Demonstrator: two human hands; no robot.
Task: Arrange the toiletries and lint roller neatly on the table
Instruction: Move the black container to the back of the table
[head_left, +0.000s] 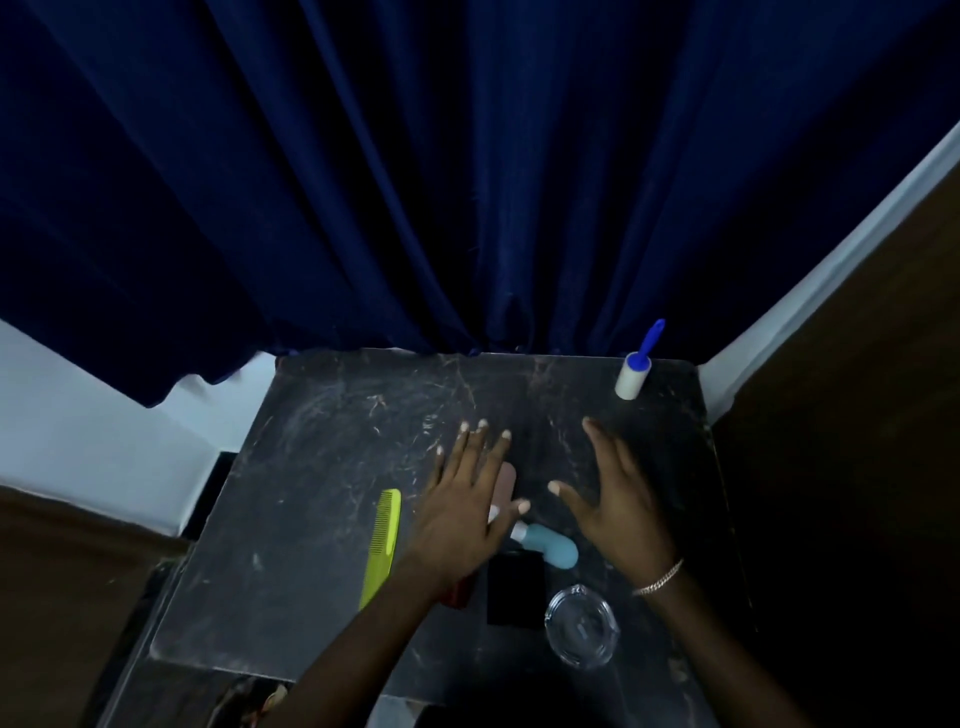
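Observation:
A lint roller (637, 370) with a blue handle and white roll stands at the table's far right corner. A yellow-green comb (383, 546) lies left of my left hand (462, 506), which hovers with fingers spread over a pinkish item (506, 486), partly hidden. A light blue bottle (550, 543) with a white cap lies between my hands. My right hand (618, 501) is open, fingers apart, holding nothing. A black rectangular item (514, 590) and a reddish object (460, 592) lie near my left wrist.
The dark marble table (322, 467) has a clear glass dish (582, 626) near its front right. A dark blue curtain (415, 182) hangs behind the table. White walls flank both sides.

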